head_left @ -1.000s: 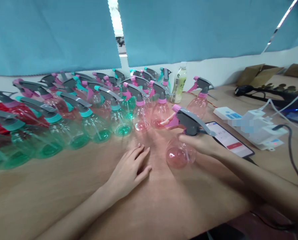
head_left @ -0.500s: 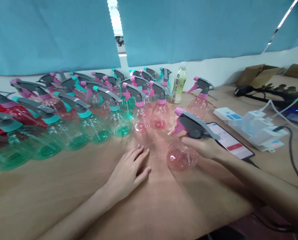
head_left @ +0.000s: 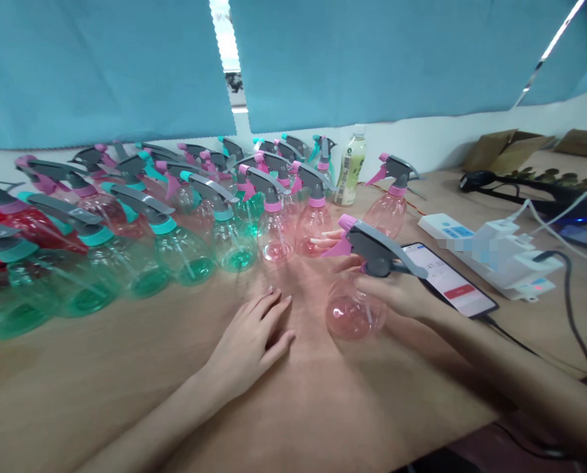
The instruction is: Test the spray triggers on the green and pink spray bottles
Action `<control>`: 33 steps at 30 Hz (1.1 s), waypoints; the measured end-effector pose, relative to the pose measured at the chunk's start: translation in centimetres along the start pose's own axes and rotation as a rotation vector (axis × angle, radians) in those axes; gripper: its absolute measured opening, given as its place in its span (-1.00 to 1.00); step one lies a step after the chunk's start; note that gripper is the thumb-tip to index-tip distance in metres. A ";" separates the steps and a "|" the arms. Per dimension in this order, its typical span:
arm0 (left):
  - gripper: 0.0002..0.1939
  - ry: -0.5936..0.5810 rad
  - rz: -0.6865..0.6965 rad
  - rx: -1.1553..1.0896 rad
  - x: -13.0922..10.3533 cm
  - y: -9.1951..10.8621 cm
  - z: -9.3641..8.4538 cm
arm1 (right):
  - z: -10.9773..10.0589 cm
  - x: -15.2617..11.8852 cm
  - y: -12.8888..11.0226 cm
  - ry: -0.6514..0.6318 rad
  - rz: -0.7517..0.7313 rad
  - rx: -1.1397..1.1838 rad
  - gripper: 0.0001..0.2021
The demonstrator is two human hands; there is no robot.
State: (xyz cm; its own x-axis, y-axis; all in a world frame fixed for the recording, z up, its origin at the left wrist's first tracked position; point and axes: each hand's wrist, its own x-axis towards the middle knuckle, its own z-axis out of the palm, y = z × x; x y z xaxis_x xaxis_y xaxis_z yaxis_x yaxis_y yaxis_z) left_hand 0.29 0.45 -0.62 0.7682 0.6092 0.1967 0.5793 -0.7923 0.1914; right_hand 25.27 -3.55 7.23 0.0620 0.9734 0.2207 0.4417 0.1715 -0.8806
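A clear pink spray bottle point(head_left: 353, 314) stands upright on the table, with a grey head and pink trigger. My right hand point(head_left: 396, 292) is beside and partly behind its neck. Its fingers are stretched out to the left past the trigger, and the sprayer head partly hides them. To the left of that bottle, my left hand point(head_left: 248, 332) lies flat on the table, fingers slightly spread, touching only the tabletop. Nearest beyond it are a pink spray bottle point(head_left: 276, 238) and a green spray bottle point(head_left: 234, 246), both upright.
Several more green, pink and red spray bottles crowd the left and back. A drink bottle point(head_left: 351, 167) stands by the wall, near another pink spray bottle point(head_left: 386, 213). At right lie a phone point(head_left: 453, 279), a white power strip point(head_left: 446, 230), cables and a cardboard box point(head_left: 505, 151).
My right fingers have straightened and reach out to the left, away from the trigger they were curled at. My left hand stays flat in place. The view has shifted slightly.
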 end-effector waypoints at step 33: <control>-0.53 0.006 0.001 -0.008 0.0 0.0 0.0 | -0.1 0.0 0.6 0.002 -0.063 -0.030 -0.55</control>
State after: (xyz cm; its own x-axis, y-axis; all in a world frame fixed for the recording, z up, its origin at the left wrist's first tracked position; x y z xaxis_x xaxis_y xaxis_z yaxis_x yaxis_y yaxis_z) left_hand 0.25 0.48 -0.65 0.7674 0.6084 0.2023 0.5763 -0.7928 0.1985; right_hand 25.61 -3.48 6.72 0.0345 0.9605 0.2763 0.4712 0.2282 -0.8520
